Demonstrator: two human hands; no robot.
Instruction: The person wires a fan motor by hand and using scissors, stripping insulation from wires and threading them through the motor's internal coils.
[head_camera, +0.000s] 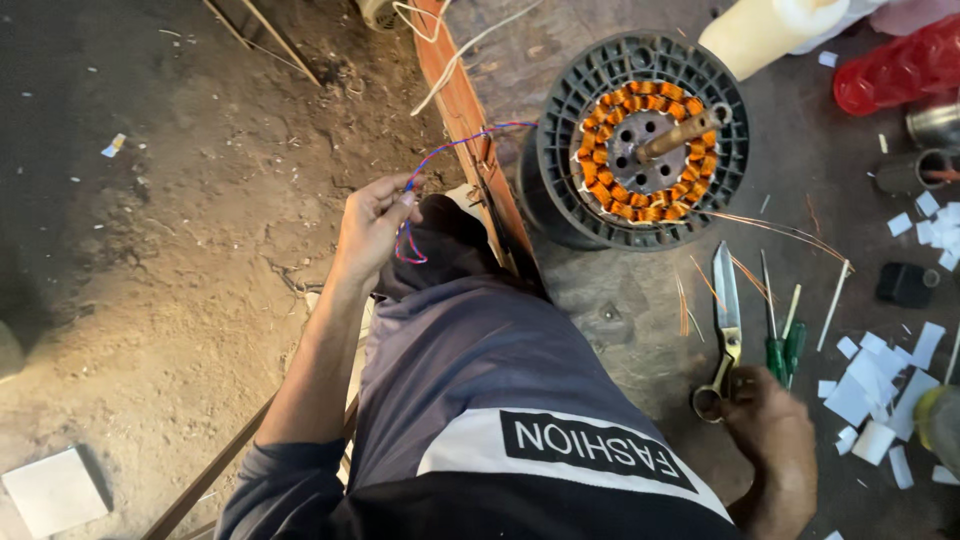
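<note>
Copper-wound stator (645, 140), scissors (724, 330), paper scraps (870, 385)

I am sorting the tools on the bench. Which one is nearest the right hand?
The scissors: their handle loops lie right at the right hand, while the green screwdriver lies beside, slightly further.
</note>
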